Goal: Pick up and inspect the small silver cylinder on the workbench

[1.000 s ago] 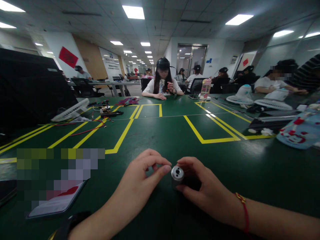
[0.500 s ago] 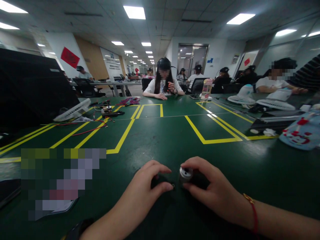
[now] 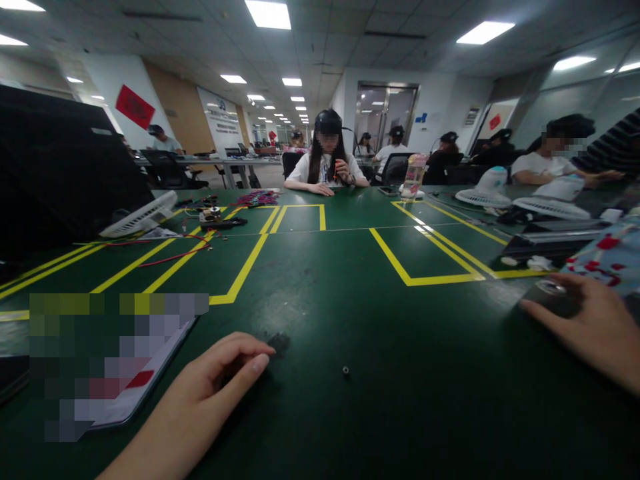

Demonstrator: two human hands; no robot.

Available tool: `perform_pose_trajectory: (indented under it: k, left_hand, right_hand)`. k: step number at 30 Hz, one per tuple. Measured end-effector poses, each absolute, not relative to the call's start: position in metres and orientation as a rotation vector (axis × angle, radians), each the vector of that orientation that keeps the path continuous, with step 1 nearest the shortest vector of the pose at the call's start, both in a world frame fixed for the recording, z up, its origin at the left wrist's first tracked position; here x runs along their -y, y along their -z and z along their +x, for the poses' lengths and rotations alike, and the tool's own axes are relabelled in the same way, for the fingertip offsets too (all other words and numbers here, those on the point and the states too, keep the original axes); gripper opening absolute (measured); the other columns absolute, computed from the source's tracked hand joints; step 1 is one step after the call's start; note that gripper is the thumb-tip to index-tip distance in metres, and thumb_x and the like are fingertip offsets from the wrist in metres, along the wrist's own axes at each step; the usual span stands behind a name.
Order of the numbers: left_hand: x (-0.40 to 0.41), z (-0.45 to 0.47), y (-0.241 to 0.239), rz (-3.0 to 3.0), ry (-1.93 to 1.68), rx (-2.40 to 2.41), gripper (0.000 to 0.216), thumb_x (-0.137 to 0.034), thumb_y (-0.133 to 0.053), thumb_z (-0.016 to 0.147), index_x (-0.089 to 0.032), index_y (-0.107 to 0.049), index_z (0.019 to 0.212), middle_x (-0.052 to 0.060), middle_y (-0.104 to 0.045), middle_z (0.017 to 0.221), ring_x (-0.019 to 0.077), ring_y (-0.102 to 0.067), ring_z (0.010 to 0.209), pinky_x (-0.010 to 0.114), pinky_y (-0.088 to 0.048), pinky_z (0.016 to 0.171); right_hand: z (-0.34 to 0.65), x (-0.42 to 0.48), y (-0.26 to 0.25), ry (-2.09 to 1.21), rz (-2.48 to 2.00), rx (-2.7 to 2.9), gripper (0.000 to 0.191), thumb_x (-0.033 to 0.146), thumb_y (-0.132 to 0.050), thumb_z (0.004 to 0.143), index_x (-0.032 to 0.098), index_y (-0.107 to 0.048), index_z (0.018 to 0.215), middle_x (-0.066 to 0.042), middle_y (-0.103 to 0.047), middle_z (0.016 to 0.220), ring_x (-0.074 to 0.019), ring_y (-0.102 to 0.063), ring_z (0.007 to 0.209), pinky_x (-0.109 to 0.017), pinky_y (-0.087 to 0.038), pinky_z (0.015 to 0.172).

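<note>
Far to the right, my right hand (image 3: 595, 327) has its thumb and fingers around a short silver metal cylinder (image 3: 551, 288); the cylinder's round end faces up and its lower part is dark and blurred. My left hand (image 3: 225, 373) hovers low at the left of centre, with a gap between its thumb and forefinger and nothing visible in them. A tiny metal ring-like part (image 3: 345, 371) with a hole lies on the green tabletop (image 3: 320, 427) between the two hands, touched by neither.
A phone-like flat device (image 3: 150, 400), partly pixelated, lies left of my left hand. Wires and small parts (image 3: 213, 217) lie at the back left beside a white fan (image 3: 143, 215). A patterned blue item (image 3: 607, 257) stands behind my right hand. A person (image 3: 327, 160) sits opposite.
My right hand has carried the metal cylinder from the middle to the far right. My left hand has drawn back to the left, away from the tiny ring-like part, which stays on the table.
</note>
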State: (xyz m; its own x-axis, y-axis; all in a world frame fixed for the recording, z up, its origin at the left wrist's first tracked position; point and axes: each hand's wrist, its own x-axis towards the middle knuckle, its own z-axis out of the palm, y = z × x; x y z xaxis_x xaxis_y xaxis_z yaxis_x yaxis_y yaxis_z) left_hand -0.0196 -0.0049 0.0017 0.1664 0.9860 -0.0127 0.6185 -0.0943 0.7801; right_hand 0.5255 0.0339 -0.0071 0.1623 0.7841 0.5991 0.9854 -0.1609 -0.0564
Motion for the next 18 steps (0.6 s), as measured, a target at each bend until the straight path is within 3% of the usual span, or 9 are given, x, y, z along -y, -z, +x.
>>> perform_pose_trajectory:
  k: [2,4,7,9,11,14,18]
  left_hand:
    - [0.005,-0.016,-0.001,1.813,-0.721,-1.522,0.021,-0.044,-0.053,0.091,-0.028,-0.066,0.095,0.001,-0.068,0.099,0.024,-0.064,0.096,0.032,-0.049,0.083]
    - [0.006,-0.015,0.0,1.833,-0.734,-1.522,0.021,-0.044,-0.053,0.091,-0.028,-0.066,0.095,0.0,-0.068,0.098,0.0238,-0.064,0.096,0.032,-0.049,0.083]
    - [0.007,-0.017,0.001,1.862,-0.729,-1.519,0.021,-0.044,-0.052,0.091,-0.028,-0.065,0.095,0.0,-0.067,0.098,0.0232,-0.063,0.094,0.032,-0.048,0.082]
    - [0.007,-0.018,0.001,1.883,-0.703,-1.514,0.02,-0.043,-0.052,0.092,-0.028,-0.064,0.096,0.0,-0.066,0.099,0.0228,-0.062,0.095,0.032,-0.048,0.083]
    - [0.006,-0.019,0.0,1.901,-0.677,-1.502,0.019,-0.041,-0.051,0.093,-0.027,-0.064,0.096,0.0,-0.065,0.1,0.0224,-0.061,0.097,0.033,-0.047,0.085]
    - [0.007,-0.019,-0.001,1.907,-0.668,-1.484,0.018,-0.039,-0.049,0.094,-0.027,-0.063,0.096,0.0,-0.064,0.1,0.0219,-0.061,0.096,0.033,-0.047,0.085]
    - [0.009,-0.018,0.001,1.921,-0.669,-1.471,0.021,-0.039,-0.047,0.094,-0.027,-0.064,0.094,0.001,-0.064,0.099,0.0229,-0.061,0.095,0.035,-0.048,0.083]
  right_hand:
    - [0.492,-0.034,0.005,0.861,-1.822,1.724,0.078,0.068,-0.056,0.071,0.012,-0.05,0.125,-0.021,-0.054,0.122,-0.0387,-0.051,0.114,-0.052,-0.04,0.095]
    - [0.438,-0.029,0.001,0.794,-1.571,1.924,0.066,0.06,-0.054,0.079,0.015,-0.051,0.126,-0.016,-0.049,0.131,-0.0343,-0.044,0.123,-0.052,-0.032,0.104]
    - [0.344,-0.017,-0.004,0.109,-1.347,2.395,0.044,0.045,-0.051,0.088,0.027,-0.052,0.128,-0.006,-0.052,0.127,-0.0184,-0.05,0.115,-0.036,-0.043,0.096]
    - [0.293,-0.01,-0.005,-0.246,-1.228,2.527,0.041,0.043,-0.053,0.088,0.031,-0.055,0.126,-0.003,-0.055,0.123,-0.016,-0.05,0.11,-0.034,-0.044,0.095]
    - [0.263,-0.008,-0.003,-0.443,-1.164,2.566,0.027,0.039,-0.054,0.088,0.03,-0.064,0.112,-0.001,-0.059,0.114,-0.0151,-0.052,0.104,-0.033,-0.044,0.092]
    - [0.264,-0.015,-0.002,-0.534,-1.172,2.509,0.019,0.03,-0.049,0.091,0.024,-0.067,0.093,-0.001,-0.062,0.101,-0.0125,-0.054,0.095,-0.029,-0.046,0.085]
    - [0.335,-0.03,-0.015,-0.177,-1.32,2.322,0.024,0.034,-0.044,0.093,0.021,-0.064,0.101,-0.004,-0.063,0.103,-0.0128,-0.057,0.094,-0.028,-0.046,0.084]
